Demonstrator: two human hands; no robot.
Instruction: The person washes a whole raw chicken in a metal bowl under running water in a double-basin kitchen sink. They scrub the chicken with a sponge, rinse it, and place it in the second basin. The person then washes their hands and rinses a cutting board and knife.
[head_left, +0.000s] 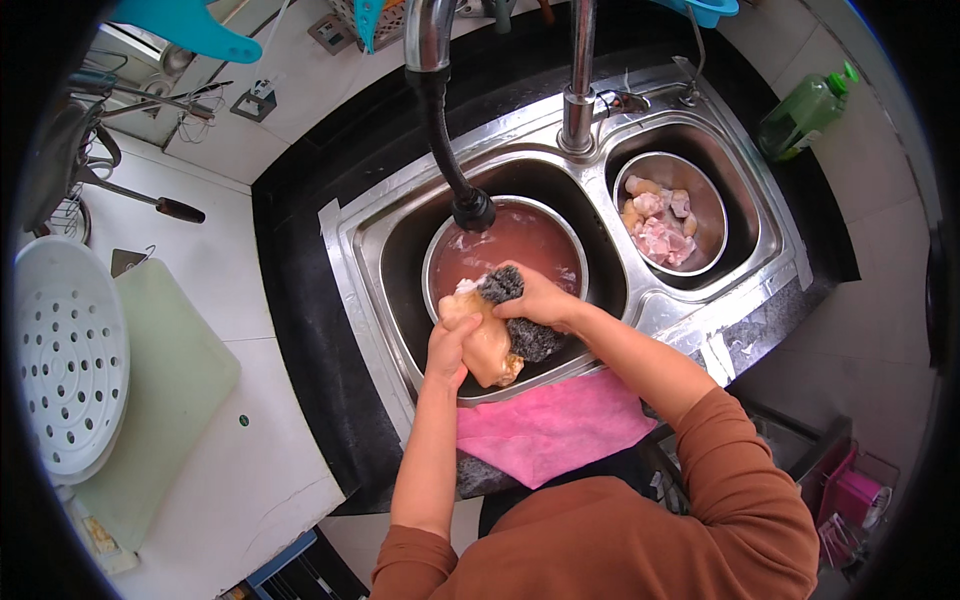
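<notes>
A large piece of raw, skin-on meat (486, 345), which looks like a pig's trotter, is gripped by my left hand (448, 352) over the near side of a metal bowl. My right hand (544, 301) is closed around a dark grey scouring pad (534, 341), apparently steel wool, which bulges out on both sides of the fingers and lies against the meat. Cloudy reddish water (517, 244) fills the metal bowl (581, 251), which stands in the left sink basin (405, 262). In the right basin, a second metal bowl (716, 247) holds several raw meat pieces (660, 225).
A black flexible tap spout (450, 150) hangs over the water. Pink cloth (555, 427) drapes over the sink's front edge. A green pump bottle (806, 116) stands at right. On the left counter are a white perforated basket (71, 360) and a pale green cutting board (176, 375).
</notes>
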